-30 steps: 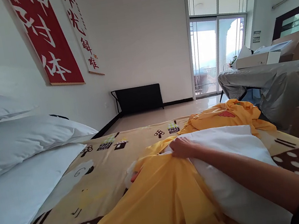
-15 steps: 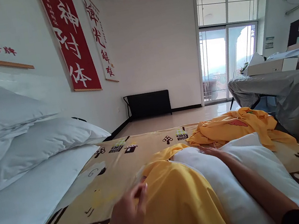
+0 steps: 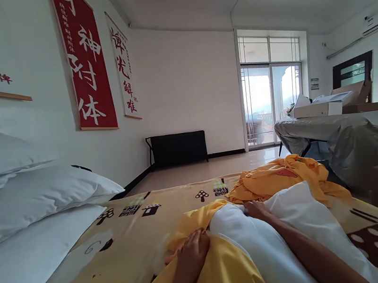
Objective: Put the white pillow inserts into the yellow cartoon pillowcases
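Observation:
A white pillow (image 3: 291, 240) lies on the patterned bed sheet (image 3: 134, 246) in front of me, partly inside a yellow pillowcase (image 3: 225, 279). My left hand (image 3: 192, 254) rests on the yellow pillowcase near its opening, fingers curled into the cloth. My right hand (image 3: 255, 208) reaches along the top of the white pillow to its far end, fingers closed on the fabric there. A second crumpled yellow cloth (image 3: 281, 177) lies just beyond the pillow.
White pillows (image 3: 36, 199) are stacked at the left by the wall. A grey covered table (image 3: 353, 134) with cardboard boxes (image 3: 334, 104) stands at the right. A black bench (image 3: 178, 148) sits against the far wall beside the glass balcony door (image 3: 268, 100).
My left hand came into view and moved forward onto the yellow pillowcase. My right hand shifted from the pillowcase edge to the pillow's far end. The view tilted upward.

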`<state>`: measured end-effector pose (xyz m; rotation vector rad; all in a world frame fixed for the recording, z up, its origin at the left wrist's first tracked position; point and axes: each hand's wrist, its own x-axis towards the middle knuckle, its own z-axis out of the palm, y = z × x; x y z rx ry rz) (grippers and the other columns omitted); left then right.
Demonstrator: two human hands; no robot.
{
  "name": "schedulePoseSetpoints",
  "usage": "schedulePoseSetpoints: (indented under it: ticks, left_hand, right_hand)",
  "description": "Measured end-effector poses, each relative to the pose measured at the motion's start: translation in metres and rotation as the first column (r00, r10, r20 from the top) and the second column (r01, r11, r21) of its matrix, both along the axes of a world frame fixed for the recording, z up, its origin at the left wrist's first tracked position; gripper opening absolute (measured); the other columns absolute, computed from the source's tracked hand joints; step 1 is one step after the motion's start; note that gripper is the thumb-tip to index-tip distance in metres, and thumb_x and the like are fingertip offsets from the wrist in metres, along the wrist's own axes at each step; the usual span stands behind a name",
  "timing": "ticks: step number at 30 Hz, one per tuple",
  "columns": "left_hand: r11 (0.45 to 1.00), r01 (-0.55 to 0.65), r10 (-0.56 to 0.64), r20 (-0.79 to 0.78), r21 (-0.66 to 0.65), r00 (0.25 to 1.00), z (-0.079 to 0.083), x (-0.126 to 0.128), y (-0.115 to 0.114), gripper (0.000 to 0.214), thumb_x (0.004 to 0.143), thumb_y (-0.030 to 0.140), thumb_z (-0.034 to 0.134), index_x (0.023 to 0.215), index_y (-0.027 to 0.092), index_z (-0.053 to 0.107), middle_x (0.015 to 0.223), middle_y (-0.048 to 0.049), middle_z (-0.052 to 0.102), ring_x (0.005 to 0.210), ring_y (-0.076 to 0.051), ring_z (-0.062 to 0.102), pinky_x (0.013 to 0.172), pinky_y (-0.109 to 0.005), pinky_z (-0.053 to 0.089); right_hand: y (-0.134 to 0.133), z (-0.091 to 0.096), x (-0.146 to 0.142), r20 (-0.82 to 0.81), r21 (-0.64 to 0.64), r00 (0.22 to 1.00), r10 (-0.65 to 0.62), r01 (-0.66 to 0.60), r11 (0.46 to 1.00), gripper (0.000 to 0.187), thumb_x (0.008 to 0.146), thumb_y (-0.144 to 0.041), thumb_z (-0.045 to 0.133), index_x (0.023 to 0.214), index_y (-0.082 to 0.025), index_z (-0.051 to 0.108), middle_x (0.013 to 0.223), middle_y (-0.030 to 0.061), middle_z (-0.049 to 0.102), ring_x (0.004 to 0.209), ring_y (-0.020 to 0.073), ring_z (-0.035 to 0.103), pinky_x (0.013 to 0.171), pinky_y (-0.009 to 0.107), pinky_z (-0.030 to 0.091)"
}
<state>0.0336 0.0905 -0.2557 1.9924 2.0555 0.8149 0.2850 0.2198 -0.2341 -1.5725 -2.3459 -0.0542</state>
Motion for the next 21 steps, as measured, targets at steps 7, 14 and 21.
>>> schedulePoseSetpoints:
  ticks: [7, 14, 21]
  left_hand:
    - [0.967, -0.022, 0.005, 0.067, 0.254, 0.998, 0.074, 0.015, -0.012, 0.042, 0.085, 0.033, 0.035, 0.116, 0.014, 0.056, 0.120, -0.0111, 0.061, 0.113, -0.022, 0.054, 0.099, -0.036, 0.040]
    - [0.890, 0.103, 0.042, -0.304, 0.444, 0.952, 0.176, 0.067, -0.005, 0.046, 0.081, 0.025, 0.042, 0.124, 0.010, 0.050, 0.116, -0.0122, 0.059, 0.108, -0.024, 0.052, 0.094, -0.038, 0.042]
    - [0.804, 0.171, 0.131, -0.451, 0.570, 0.883, 0.207, 0.109, -0.036, 0.032, 0.079, 0.015, 0.042, 0.108, 0.013, 0.056, 0.103, -0.0123, 0.058, 0.100, -0.029, 0.050, 0.085, -0.042, 0.039]
  right_hand:
    - [-0.043, 0.075, 0.008, 0.058, 0.263, 0.998, -0.027, 0.011, 0.965, 0.026, 0.086, -0.027, 0.045, 0.100, -0.019, 0.066, 0.093, 0.0128, 0.069, 0.093, 0.0237, 0.062, 0.083, 0.034, 0.037]
    - [-0.089, 0.150, 0.038, 0.224, 0.796, 0.972, 0.076, -0.227, 0.561, 0.022, 0.080, -0.011, 0.046, 0.088, -0.018, 0.066, 0.062, 0.0034, 0.064, 0.064, 0.0154, 0.054, 0.069, 0.031, 0.028]
    - [-0.123, 0.153, 0.086, 0.316, 0.931, 0.936, 0.154, -0.337, 0.141, 0.020, 0.082, -0.011, 0.048, 0.091, -0.016, 0.065, 0.052, -0.0006, 0.049, 0.057, 0.0132, 0.041, 0.061, 0.031, 0.025]
